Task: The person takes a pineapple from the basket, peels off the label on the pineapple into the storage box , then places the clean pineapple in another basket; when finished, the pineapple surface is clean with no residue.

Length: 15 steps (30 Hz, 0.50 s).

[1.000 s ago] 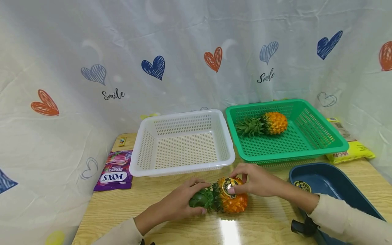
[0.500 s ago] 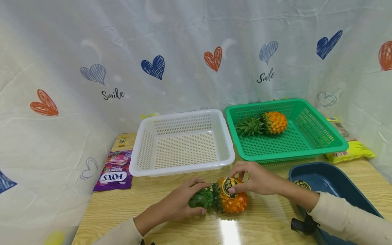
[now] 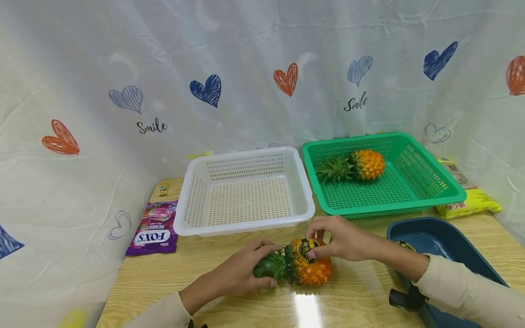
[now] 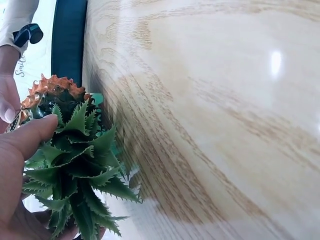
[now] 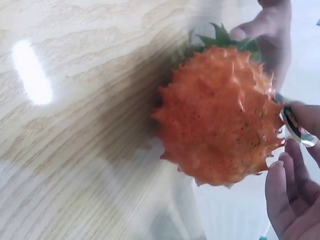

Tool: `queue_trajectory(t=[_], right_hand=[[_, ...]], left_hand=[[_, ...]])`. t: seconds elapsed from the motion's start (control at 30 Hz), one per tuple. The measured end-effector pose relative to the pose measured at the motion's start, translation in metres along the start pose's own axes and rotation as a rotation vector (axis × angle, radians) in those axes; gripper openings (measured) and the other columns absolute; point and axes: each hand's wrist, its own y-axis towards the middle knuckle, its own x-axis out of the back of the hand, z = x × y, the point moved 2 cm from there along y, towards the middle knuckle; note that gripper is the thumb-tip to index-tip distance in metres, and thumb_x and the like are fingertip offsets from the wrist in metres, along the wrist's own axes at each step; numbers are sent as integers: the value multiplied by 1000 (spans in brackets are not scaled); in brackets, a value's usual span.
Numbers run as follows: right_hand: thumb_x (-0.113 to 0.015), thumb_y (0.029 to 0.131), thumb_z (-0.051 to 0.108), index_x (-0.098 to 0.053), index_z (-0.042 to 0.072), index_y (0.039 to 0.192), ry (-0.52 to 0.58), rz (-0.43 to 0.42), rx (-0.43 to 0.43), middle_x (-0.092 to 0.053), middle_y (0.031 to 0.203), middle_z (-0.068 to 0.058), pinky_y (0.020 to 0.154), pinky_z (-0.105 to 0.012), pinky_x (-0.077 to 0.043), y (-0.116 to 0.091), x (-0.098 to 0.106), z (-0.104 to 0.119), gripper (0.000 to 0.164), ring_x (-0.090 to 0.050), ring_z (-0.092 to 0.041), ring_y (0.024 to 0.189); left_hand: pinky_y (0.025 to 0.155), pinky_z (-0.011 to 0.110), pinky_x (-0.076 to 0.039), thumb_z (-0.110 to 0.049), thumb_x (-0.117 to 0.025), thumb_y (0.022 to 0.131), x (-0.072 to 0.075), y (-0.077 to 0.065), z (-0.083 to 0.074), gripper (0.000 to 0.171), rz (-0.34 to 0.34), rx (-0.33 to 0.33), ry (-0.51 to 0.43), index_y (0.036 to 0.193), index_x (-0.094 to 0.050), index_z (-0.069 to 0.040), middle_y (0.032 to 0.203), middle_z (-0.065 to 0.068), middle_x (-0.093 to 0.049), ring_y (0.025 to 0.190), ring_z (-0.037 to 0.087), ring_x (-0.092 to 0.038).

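Note:
A small orange pineapple [image 3: 315, 272] with spiky skin lies on its side on the wooden table, its green crown [image 4: 75, 170] pointing left. My left hand [image 3: 244, 269] grips the crown, thumb on the near side and fingers over the far side. At the fruit's top, my right hand [image 3: 342, 239] pinches a round black-and-gold sticker [image 3: 305, 249] between thumb and fingers. Seen from the right wrist, the sticker [image 5: 296, 125] stands out from the orange skin under the thumb. The pineapple's underside is hidden.
Behind the fruit stands a white basket [image 3: 246, 222]. Right of it, a green basket [image 3: 393, 207] holds another pineapple [image 3: 368, 165]. A dark blue tray [image 3: 430, 228] with a similar sticker [image 3: 406, 246] sits under the right forearm. A purple candy bag [image 3: 152, 232] lies left, a yellow packet [image 3: 469, 204] right.
The right thumb and fingers have shifted slightly, and the sticker is now tilted, with less of its face showing. The left hand and the pineapple have stayed put.

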Motion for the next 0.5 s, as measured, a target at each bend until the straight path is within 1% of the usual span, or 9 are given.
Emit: queue_trajectory(t=[0.17,0.23,0.4,0.5], right_hand=[[-76,91,25,-69,22,97,7,65,2,-64,85,11,62,-26,-51,1,0,3,9,-57,-1,68],[-75,92,24,-70,20,97,19,75,7,-65,87,10,62,-26,-51,0,1,4,8,-57,-1,68],[-72,95,23,-71,15,102,64,51,9,-67,93,3,62,-26,-51,-1,6,6,11,-59,-4,71],[-70,96,24,-71,15,101,79,31,3,-67,91,3,60,-26,-51,-2,9,6,10,-59,-5,71]], left_hand=[[97,42,-51,-46,-73,90,1,1,0,72,26,16,-4,153,-39,-32,148,0,-42,129,22,-50],[96,41,-52,-47,-73,90,1,1,0,73,33,21,-7,153,-38,-33,148,1,-42,129,22,-50],[92,36,-52,-46,-73,91,1,2,1,72,37,23,-21,153,-38,-34,148,1,-42,125,21,-52],[90,34,-52,-46,-72,91,1,2,2,71,41,19,-42,152,-39,-33,147,0,-43,122,18,-53]])
